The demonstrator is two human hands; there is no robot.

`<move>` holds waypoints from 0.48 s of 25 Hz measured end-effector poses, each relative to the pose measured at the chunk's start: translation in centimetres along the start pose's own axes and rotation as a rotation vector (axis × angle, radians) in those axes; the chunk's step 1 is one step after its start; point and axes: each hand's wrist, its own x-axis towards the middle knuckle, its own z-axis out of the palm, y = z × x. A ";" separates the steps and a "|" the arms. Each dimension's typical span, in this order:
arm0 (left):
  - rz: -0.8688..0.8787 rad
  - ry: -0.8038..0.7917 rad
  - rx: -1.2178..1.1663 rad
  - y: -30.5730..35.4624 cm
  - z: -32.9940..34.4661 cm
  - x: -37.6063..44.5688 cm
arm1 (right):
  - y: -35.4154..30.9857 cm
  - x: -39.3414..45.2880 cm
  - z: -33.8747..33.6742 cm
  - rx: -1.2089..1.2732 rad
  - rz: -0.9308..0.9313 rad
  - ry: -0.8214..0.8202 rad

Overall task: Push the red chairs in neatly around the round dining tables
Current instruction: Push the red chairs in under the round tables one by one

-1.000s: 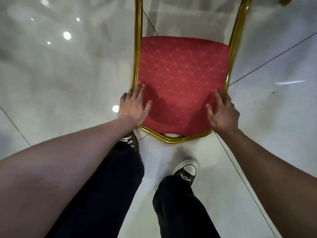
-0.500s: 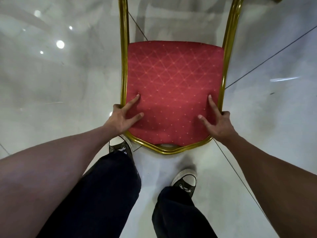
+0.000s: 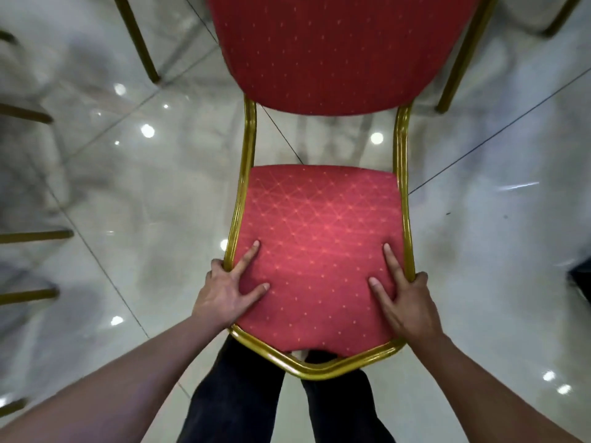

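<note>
Red chair (image 3: 319, 244) directly below the camera on glossy tiled floor (image 3: 144, 193), gold frame (image 3: 404, 193) around padded backrest. Left hand (image 3: 228, 290) grips left frame edge: thumb and index on the fabric, other fingers curled around the tube. Right hand (image 3: 404, 302) likewise on right edge. Other gold chair legs (image 3: 137, 39) nearby at left and top.

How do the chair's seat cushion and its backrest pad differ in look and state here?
The seat cushion shows a pale crisscross line pattern with dots; the backrest pad shows dots only. The seat cushion is fully in view, with the left hand and right hand gripping its sides; the backrest pad is untouched and cropped. Both are red.
</note>
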 end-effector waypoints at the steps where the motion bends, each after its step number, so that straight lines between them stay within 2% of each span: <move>1: -0.016 -0.018 0.013 0.3 -1.2 -1.9 | -1.0 -1.8 -1.3 -0.016 0.008 -0.003; 7: -0.055 -0.053 -0.003 3.3 -5.7 -10.5 | -4.1 -9.8 -9.9 -0.115 0.031 0.002; 12: -0.058 0.047 -0.066 5.5 -7.7 -17.0 | -5.6 -14.1 -16.0 -0.187 0.034 -0.011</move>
